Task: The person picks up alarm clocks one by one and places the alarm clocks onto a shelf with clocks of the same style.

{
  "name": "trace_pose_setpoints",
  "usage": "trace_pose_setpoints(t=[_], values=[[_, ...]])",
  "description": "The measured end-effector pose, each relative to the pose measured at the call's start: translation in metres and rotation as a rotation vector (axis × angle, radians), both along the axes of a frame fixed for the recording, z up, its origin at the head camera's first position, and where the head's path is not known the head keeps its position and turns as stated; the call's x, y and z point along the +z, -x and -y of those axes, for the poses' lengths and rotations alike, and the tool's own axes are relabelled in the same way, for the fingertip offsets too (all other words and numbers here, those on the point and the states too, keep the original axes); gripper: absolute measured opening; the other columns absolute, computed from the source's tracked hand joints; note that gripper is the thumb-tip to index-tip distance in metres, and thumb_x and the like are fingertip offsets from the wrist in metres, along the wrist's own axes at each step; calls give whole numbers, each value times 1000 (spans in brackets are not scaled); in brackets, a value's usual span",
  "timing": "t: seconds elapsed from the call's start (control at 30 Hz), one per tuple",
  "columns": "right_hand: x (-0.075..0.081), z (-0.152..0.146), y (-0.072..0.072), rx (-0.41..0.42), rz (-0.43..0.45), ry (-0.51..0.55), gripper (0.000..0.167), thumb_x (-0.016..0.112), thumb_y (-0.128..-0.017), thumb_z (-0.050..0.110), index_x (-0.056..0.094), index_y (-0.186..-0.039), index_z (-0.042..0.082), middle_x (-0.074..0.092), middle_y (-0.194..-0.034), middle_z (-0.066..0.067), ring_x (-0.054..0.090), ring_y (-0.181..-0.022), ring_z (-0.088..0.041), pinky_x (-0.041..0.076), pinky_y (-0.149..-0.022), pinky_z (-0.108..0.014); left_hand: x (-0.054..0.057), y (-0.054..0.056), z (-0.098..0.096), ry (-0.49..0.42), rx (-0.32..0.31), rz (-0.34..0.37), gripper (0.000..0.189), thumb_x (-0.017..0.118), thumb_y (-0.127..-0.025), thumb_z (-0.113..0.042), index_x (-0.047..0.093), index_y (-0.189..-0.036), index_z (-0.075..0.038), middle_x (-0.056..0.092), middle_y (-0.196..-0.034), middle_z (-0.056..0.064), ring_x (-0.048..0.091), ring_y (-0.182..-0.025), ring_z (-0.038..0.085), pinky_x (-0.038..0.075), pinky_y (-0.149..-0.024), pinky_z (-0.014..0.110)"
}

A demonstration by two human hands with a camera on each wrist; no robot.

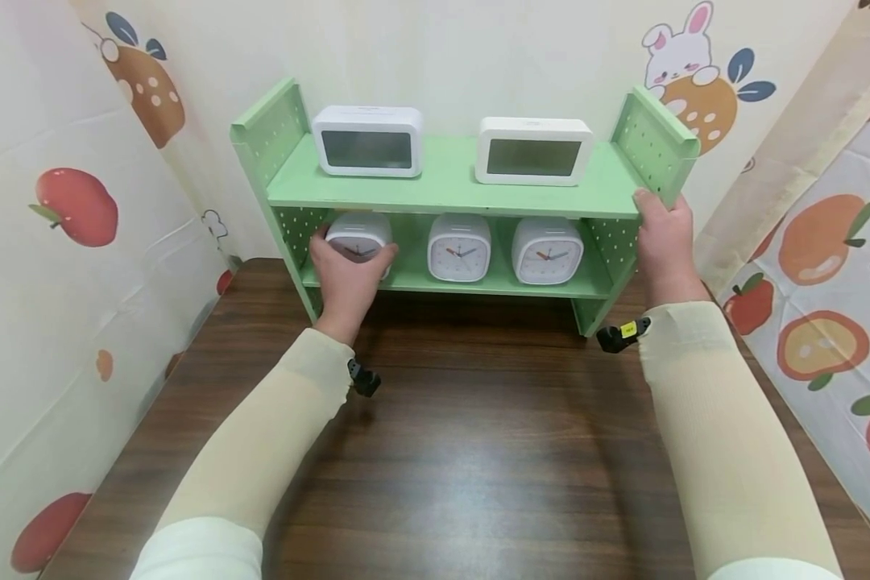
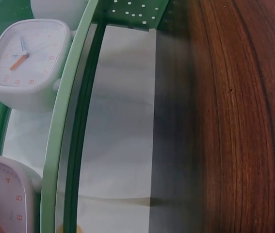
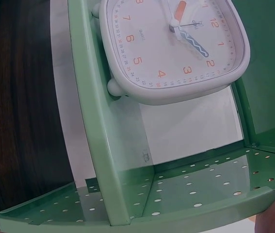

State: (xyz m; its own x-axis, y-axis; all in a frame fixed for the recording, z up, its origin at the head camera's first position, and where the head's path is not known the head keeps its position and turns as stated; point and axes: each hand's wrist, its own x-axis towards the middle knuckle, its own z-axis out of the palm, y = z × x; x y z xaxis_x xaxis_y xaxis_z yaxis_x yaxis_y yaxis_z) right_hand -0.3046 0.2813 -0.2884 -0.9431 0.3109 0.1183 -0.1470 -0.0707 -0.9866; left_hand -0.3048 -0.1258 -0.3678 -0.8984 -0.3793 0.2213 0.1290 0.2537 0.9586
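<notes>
My left hand grips a white alarm clock at the left end of the lower shelf, thumb and fingers on opposite sides. Part of this clock's dial shows at the lower left of the left wrist view. With my right hand I hold the right side panel of the green two-tier shelf rack. Two more white alarm clocks, one in the middle and one on the right, stand upright on the lower shelf. In the right wrist view, the right clock appears close up, apart from the perforated panel.
Two white digital clocks with dark screens, one left and one right, stand on the upper shelf. The rack stands on a dark brown wooden table. Fruit-printed curtains hang behind and at both sides.
</notes>
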Motion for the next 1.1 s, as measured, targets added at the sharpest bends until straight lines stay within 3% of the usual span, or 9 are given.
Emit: trace_pose_setpoints(t=[0.13, 0.37, 0.57, 0.67, 0.8, 0.97, 1.1], values=[[0, 2, 2, 10, 9, 3, 50, 59, -104, 33, 49, -152, 23, 54, -148, -1, 51, -132, -14, 36, -114, -27, 1, -6, 4, 11, -4, 1, 112, 87, -76, -51, 19, -157, -16, 33, -148, 8, 41, -129, 20, 43, -104, 31], [1, -3, -4, -11, 38, -30, 52, 59, -104, 36, 47, -153, 22, 54, -146, -2, 51, -130, -13, 35, -115, -27, 7, -20, 11, 60, -64, -33, 79, 66, -97, -41, 24, -153, -4, 34, -148, 15, 41, -130, 26, 39, -109, 36], [11, -11, -12, -41, 103, -136, 54, 54, -105, 45, 45, -155, 25, 50, -150, -3, 49, -131, -13, 30, -120, -36, 17, -27, 19, 157, -119, 1, 75, 62, -99, -35, 25, -153, 1, 33, -150, 21, 37, -136, 28, 32, -115, 39], [16, -11, -18, -55, 150, -281, 57, 47, -105, 53, 44, -155, 26, 49, -150, -4, 49, -131, -14, 32, -119, -39, 21, -31, 30, 229, -169, 51, 80, 60, -100, -38, 20, -157, 0, 29, -156, 21, 31, -144, 29, 28, -119, 45], [16, -15, -29, -58, 195, -492, 62, 37, -105, 60, 41, -157, 26, 49, -150, -7, 49, -131, -17, 36, -116, -43, 26, -39, 45, 393, -228, 130, 83, 58, -101, -43, 18, -160, 0, 27, -161, 21, 28, -148, 33, 27, -120, 52], [9, -23, -43, -8, 128, -729, 63, 32, -109, 51, 42, -156, 10, 47, -150, -16, 49, -134, -28, 44, -109, -48, 37, -52, 67, 583, -288, 212, 79, 54, -103, -49, 27, -159, -1, 37, -158, 20, 37, -144, 36, 33, -116, 57], [2, -31, -57, 39, 91, -908, 64, 40, -108, 44, 36, -159, 7, 35, -160, -20, 36, -146, -41, 34, -112, -66, 45, -60, 87, 700, -311, 235, 70, 51, -103, -54, 42, -149, -2, 51, -145, 19, 50, -128, 37, 43, -106, 58]])
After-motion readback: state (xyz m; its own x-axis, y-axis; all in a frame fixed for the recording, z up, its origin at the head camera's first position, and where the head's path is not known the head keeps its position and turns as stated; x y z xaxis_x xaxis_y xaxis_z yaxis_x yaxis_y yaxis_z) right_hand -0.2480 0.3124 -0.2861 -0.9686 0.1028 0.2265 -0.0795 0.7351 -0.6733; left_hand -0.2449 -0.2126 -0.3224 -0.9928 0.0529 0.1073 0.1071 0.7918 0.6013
